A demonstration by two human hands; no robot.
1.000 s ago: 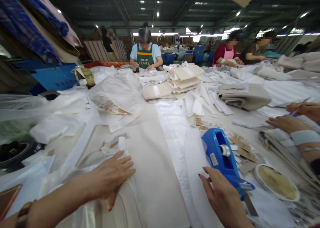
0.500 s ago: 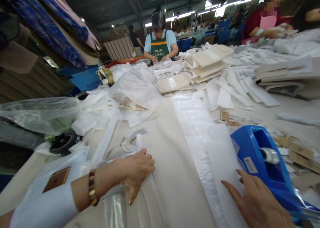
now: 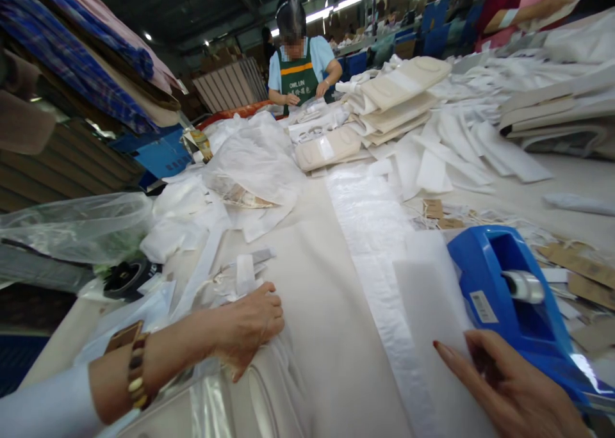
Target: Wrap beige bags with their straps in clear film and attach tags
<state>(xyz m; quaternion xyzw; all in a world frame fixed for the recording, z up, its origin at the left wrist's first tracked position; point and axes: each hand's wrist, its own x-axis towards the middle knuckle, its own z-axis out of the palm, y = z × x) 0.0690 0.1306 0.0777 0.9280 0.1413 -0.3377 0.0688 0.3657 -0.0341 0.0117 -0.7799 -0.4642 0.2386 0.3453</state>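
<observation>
My left hand [image 3: 254,329] rests on a cream, folded bag [image 3: 262,393] with clear plastic over it, fingers curled together and thumb pointing down along it. Just beyond that hand lie a small white strip [image 3: 245,275] and some crumpled cords. On the right, my right hand [image 3: 514,380] pinches the edge of a thin white foam sheet [image 3: 423,303], thumb and fingers closed about it. That sheet lies over other white sheets, one corner turned to the left. Beside it stands a blue tape dispenser [image 3: 485,265] with a roll inside.
Several folded cream bags [image 3: 403,86] are stacked at the back. Brown paper tags [image 3: 576,271] lie right of the dispenser. A phone [image 3: 122,337] and a black tape roll [image 3: 129,278] are at left. Across the table works a person in a green apron [image 3: 300,82].
My right hand has closed on a foam sheet and shifted it leftward over the others. My left hand's fingers have drawn closer together on the bag. The view has tilted slightly.
</observation>
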